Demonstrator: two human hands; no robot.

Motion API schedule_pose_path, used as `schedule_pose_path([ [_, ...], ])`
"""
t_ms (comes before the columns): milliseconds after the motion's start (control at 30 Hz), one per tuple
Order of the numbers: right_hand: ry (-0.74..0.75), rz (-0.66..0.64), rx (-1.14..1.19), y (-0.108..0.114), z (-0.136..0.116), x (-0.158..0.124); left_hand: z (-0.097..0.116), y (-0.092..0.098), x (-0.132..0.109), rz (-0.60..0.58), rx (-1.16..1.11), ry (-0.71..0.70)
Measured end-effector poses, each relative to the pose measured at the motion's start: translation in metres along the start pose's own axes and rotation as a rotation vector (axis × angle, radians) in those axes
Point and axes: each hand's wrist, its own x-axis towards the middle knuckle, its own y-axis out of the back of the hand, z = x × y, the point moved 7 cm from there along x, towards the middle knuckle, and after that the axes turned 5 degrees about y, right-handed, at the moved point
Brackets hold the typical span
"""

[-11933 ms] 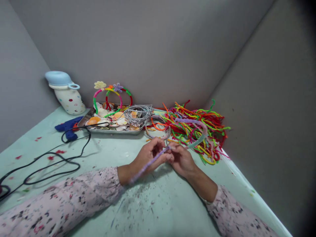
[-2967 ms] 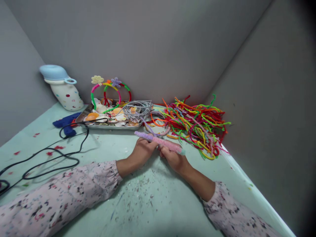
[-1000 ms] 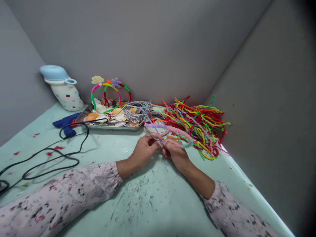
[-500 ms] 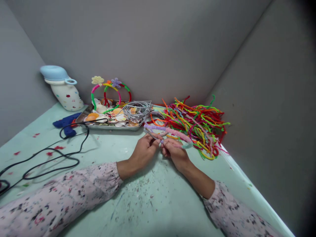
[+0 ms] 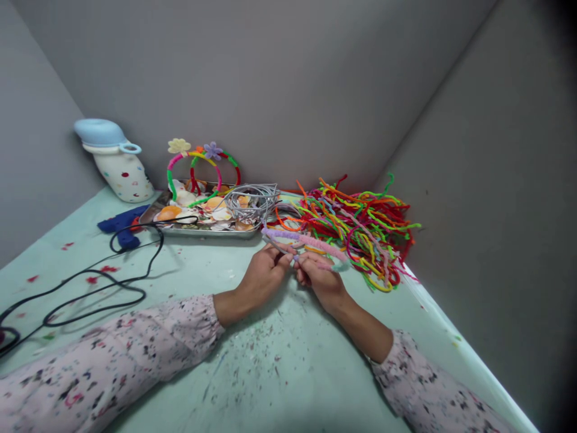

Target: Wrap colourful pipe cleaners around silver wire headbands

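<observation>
Pinching a fuzzy-wrapped band point(image 5: 311, 240) between both hands, low over the bench point(image 5: 270, 373); left hand point(image 5: 264, 273) grip clenched on the band's thin grey part; right hand point(image 5: 322, 279) grip clenched on the pink wrapped stretch; fingertips of the two hands almost meet; wrap runs purple at left, pink, then teal at right; heap of coloured fuzzy wires point(image 5: 360, 222) just behind; metal tray point(image 5: 207, 233) and blue glue gun point(image 5: 119, 225) farther left.

A shallow metal tray point(image 5: 202, 234) of seashells sits on the pale green desk point(image 5: 270, 373), a blue glue gun point(image 5: 119, 224) with black cord point(image 5: 112, 282) just left. Bright pipe cleaners point(image 5: 365, 222) lie tangled to its right.
</observation>
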Motion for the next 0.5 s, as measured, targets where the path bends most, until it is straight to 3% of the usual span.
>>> schedule_pose_path([
  [167, -0.011, 0.0, 0.001, -0.0001, -0.0007, 0.0, 0.0065, 0.0007, 0.0, -0.004, 0.154, -0.047],
  [500, -0.003, -0.009, -0.039, 0.0009, 0.003, 0.0013, 0.0014, -0.0017, -0.0003, -0.027, 0.07, 0.004],
])
